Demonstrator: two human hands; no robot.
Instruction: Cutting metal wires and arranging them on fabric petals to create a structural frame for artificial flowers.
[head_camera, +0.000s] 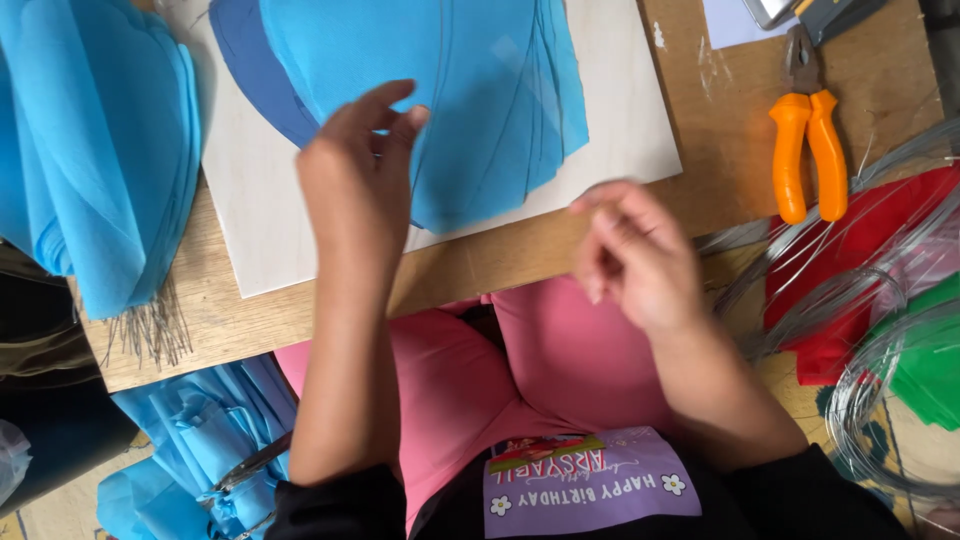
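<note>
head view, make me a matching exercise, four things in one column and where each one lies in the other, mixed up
1 pliers
2 wire coils
3 stack of blue paper sheets
4 left hand

a on the pale board
b over the edge of the blue sheets
c right, on red and green paper
d upper right, on the wooden table

Pairs: 1-d, 2-c, 3-a, 4-b

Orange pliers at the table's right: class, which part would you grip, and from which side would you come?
Grip the two orange handles of the pliers, coming from above at the near end. They lie flat on the table, jaws pointing away, handles toward the right hand, so fingers can close round both.
</note>
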